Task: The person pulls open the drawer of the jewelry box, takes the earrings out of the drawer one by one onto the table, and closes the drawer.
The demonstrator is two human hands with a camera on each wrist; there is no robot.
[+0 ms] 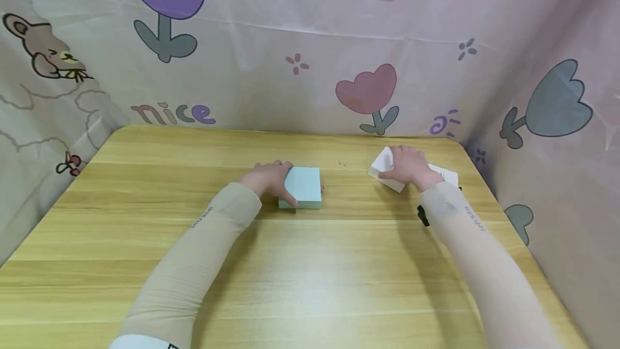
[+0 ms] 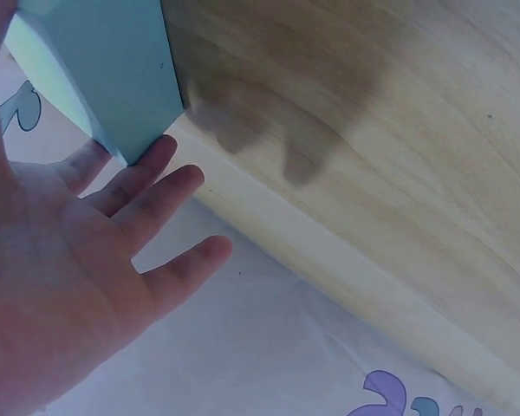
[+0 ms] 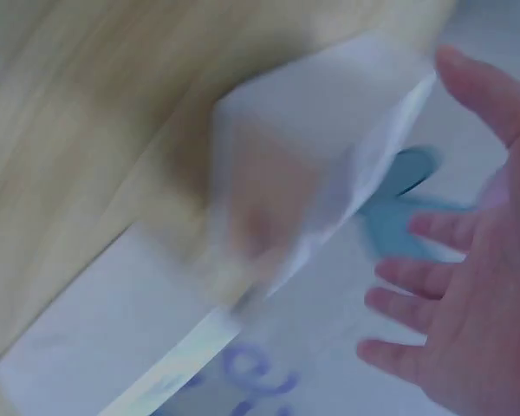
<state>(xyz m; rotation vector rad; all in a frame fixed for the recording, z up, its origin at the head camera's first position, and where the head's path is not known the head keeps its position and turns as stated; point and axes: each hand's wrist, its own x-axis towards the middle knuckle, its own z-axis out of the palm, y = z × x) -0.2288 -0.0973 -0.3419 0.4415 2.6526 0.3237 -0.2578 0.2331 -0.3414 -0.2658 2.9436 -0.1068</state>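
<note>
In the head view, my left hand (image 1: 268, 178) holds a light blue box (image 1: 305, 185) near the middle of the table. Its thumb lies along the front face and its fingers reach the back corner. The left wrist view shows fingertips touching the corner of the same box (image 2: 104, 69). Towards the back right, my right hand (image 1: 408, 166) is at a tilted white box (image 1: 384, 168). In the right wrist view, that white box (image 3: 321, 104) is blurred, and the hand (image 3: 477, 303) beside it has straight, spread fingers.
A second white box (image 1: 444, 175) lies behind the right wrist, partly hidden. A small black object (image 1: 423, 216) shows beside the right sleeve. The wooden table (image 1: 310, 273) ends at a printed cloth (image 1: 252, 69) at the back and sides.
</note>
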